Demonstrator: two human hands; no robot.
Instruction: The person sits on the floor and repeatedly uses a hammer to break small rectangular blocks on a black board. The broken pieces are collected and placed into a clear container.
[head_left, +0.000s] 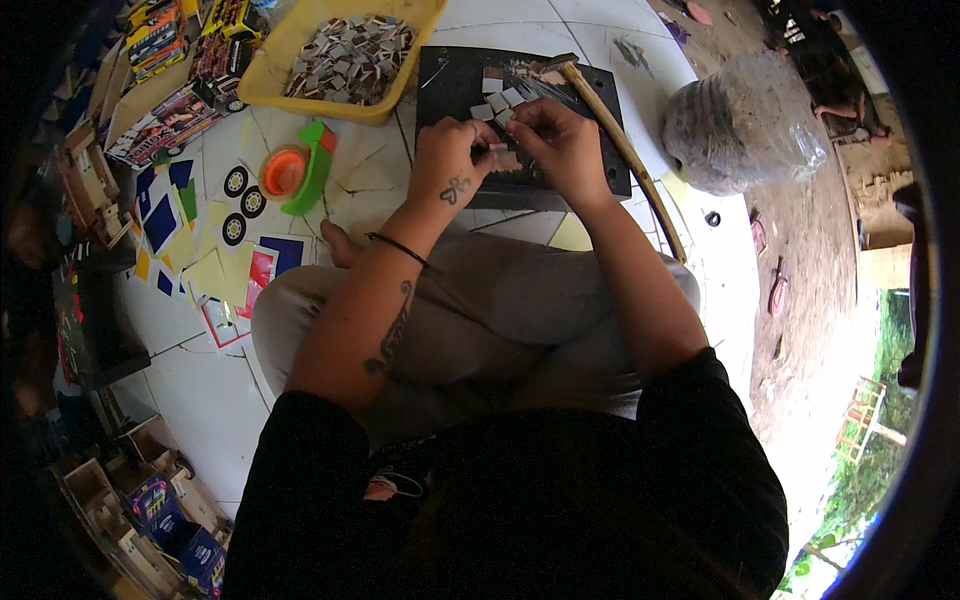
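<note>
The left hand (452, 158) and right hand (567, 150) are apparently positioning small pale tiles (495, 102) on the black board (445, 92), whether either grip is pinching one I cannot tell, the next move probably calling for precise alignment.

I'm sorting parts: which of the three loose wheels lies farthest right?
The middle wheel; the upper wheel and lower wheel both lie farther left.

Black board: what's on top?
Small pale squares lie on the black board, with a hammer across its right side. The left hand and right hand hide whatever is beneath them.
</note>
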